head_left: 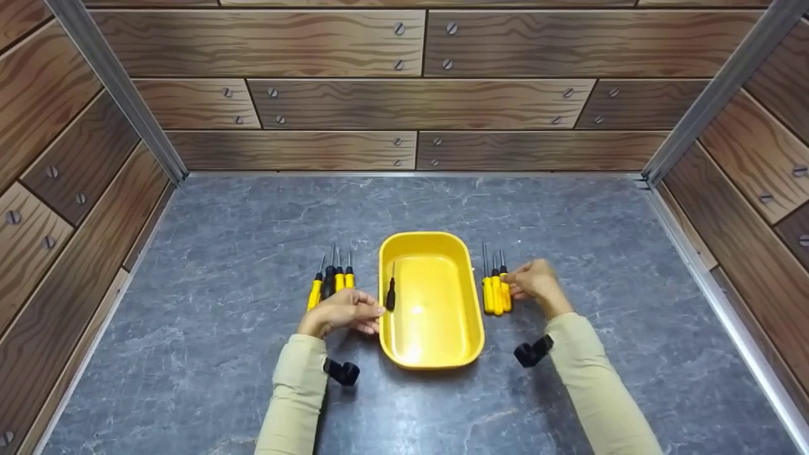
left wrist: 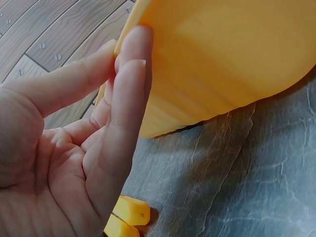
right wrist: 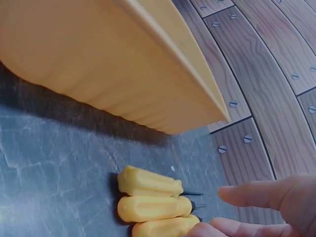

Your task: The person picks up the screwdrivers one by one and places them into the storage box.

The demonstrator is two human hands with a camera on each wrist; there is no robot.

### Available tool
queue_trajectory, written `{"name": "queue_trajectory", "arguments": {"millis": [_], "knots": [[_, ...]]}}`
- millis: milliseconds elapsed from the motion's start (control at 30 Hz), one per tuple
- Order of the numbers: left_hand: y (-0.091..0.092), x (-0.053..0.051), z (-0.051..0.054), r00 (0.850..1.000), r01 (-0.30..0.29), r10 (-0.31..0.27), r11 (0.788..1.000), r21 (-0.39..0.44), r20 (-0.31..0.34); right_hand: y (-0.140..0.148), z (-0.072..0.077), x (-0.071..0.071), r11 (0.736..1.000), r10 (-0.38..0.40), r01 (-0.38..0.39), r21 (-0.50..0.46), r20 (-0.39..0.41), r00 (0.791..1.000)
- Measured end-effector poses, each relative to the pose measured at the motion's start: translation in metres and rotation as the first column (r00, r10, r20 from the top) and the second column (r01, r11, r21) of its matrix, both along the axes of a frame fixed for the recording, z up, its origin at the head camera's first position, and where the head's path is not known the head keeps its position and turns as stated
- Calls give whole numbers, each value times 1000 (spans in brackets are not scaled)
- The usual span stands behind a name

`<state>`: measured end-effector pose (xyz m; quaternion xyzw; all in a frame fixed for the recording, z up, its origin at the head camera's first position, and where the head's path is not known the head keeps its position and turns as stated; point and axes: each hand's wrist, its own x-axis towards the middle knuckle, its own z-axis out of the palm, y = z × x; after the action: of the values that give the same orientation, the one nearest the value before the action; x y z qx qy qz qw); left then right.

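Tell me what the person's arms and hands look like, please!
The left sleeve and right sleeve are long and pale yellowish-beige, with soft creases and no pictures or writing that I can see. A small, chunky black gadget shows by each cuff. The left hand and right hand are bare, with no gloves on.

Yellow tray [head_left: 436,303]: glare spot on its floor; outer wall shaded in both wrist views
Marbled tabletop [head_left: 404,411]: pale sheen near tray, head view
Wood-plank panels [right wrist: 254,94]: bowed, right wrist view
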<state>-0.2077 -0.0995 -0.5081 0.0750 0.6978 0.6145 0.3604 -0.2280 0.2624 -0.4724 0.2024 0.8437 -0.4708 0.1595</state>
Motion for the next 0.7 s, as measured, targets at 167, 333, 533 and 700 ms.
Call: {"name": "queue_trajectory", "arguments": {"millis": [167, 333, 533, 700], "knots": [[0, 0, 0, 1000, 6, -6, 1000, 9, 3, 3, -4, 0, 1000, -29, 29, -4, 24, 999], [0, -1, 1, 1000, 18, -18, 1000, 7, 3, 5, -8, 1, 999, -44, 44, 7, 40, 998], [0, -1, 1, 1000, 24, -23, 1000, 6, -3, 6, -13, -1, 996, -54, 48, 80, 65, 996], [1, -1, 2, 1000, 16, -16, 1000, 3, 0, 4, -15, -1, 993, -62, 54, 104, 73, 995]]}}
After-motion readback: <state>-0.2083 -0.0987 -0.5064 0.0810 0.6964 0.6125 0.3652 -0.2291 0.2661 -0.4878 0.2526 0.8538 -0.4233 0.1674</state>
